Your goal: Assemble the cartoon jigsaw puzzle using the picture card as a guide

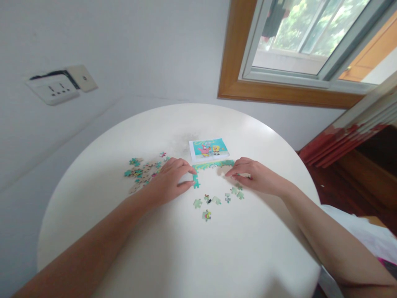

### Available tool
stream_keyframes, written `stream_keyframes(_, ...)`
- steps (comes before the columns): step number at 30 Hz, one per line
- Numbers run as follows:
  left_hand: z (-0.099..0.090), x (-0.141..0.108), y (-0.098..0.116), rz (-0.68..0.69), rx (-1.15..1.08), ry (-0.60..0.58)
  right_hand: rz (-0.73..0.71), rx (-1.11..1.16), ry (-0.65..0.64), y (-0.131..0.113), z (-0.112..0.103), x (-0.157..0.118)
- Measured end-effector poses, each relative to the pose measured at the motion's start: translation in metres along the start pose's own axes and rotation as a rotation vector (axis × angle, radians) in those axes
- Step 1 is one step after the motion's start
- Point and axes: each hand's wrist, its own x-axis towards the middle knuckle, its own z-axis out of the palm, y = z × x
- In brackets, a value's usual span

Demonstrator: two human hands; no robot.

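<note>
Your surface looks smooth, white and faintly glossy. You have a wooden window frame and a cloth curtain beyond.

from my remote seat i take the joined puzzle border as the clock's centre. it lies on the table, with the picture card just beyond it at twelve o'clock. at nine, past my left hand, i see the piece heap, some pieces overlapping. my right hand is at three. loose pieces spread nearer me, from five to seven, the nearest one at about six. behind the table stands the wall, holding the socket at ten and the window at one. the curtain hangs between two and three.
</note>
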Motion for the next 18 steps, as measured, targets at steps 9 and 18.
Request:
stream_keyframes(9, 0.002, -0.001, -0.002, 0.008, 0.015, 0.013, -0.026, -0.313, -0.108, -0.040, 0.030, 0.001)
stream_keyframes(18, 0.002, -0.001, -0.004, 0.018, 0.025, 0.012, -0.048, -0.302, -0.094, -0.029, 0.037, 0.005)
